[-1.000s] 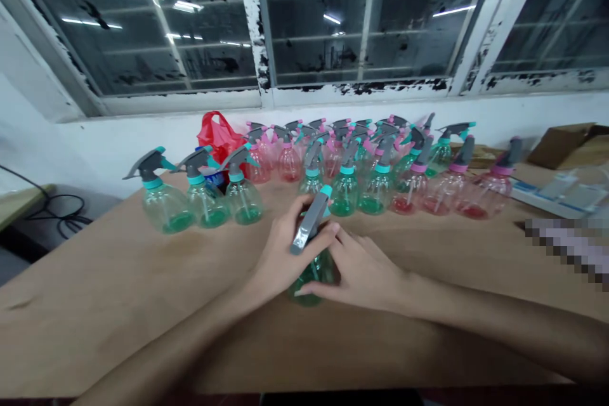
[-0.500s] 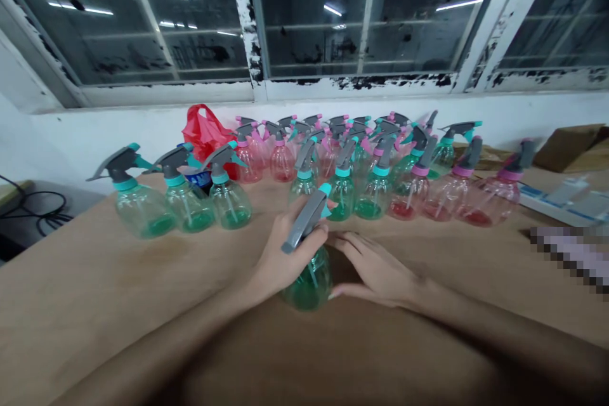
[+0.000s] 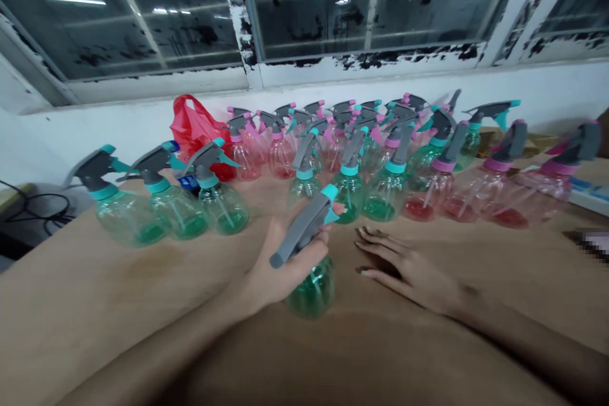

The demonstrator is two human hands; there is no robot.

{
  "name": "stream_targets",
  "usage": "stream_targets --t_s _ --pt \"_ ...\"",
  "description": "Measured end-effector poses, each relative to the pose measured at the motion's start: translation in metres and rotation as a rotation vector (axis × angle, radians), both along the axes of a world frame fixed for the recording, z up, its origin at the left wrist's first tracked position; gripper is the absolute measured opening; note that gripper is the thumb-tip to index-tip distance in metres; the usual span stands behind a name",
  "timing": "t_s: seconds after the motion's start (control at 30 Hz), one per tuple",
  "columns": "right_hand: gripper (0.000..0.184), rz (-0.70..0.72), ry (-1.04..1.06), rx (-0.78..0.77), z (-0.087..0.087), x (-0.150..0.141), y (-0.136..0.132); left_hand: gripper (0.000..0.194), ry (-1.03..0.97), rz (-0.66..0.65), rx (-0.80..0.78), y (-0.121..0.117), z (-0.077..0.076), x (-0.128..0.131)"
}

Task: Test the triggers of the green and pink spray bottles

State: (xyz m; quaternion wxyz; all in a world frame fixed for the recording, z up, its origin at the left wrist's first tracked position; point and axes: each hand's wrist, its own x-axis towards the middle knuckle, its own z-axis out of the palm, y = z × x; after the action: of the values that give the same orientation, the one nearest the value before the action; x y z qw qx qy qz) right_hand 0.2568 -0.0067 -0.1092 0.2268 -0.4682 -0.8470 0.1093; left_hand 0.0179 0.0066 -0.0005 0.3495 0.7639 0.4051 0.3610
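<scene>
Apart went the hands! Left hand [image 3: 283, 279] stayed wrapped round the green spray bottle [image 3: 311, 297], toward the tabletop's [image 3: 95, 292] near edge; right hand [image 3: 416, 273] had slid off rightward, fingers loosely spread, holding nothing.

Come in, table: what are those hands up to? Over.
Left hand gripping green spray bottle near its top. Right hand open, holding nothing. More spray bottles standing beyond.
</scene>
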Motion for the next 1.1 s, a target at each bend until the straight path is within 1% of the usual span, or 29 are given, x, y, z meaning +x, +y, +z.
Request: stream_targets --t_s 0.1,0.27,0.57,0.9,1.1 --pt "0.049 0.002 0.006 -0.014 -0.0005 0.0002 -0.0004 0.031 0.032 -0.017 0.025 -0.0008 0.0008 -0.0003" --pt "0.050 0.012 -0.002 -0.011 -0.0022 0.0024 0.0003 0.031 0.045 -0.003 0.026 -0.0011 0.0004 0.0007" --pt "0.050 -0.002 0.012 -0.015 -0.0038 0.0030 0.0011 0.030 0.103 0.010 0.096 0.0001 0.0051 0.0022" --pt "0.050 0.012 -0.011 -0.025 -0.0045 0.0050 0.0019 0.033 0.083 -0.025 0.114 0.0008 0.0092 0.0003" --pt "0.050 0.018 -0.022 -0.025 -0.0051 0.0056 0.0021 0.031 0.094 -0.005 0.151 0.0010 0.0088 -0.0002"
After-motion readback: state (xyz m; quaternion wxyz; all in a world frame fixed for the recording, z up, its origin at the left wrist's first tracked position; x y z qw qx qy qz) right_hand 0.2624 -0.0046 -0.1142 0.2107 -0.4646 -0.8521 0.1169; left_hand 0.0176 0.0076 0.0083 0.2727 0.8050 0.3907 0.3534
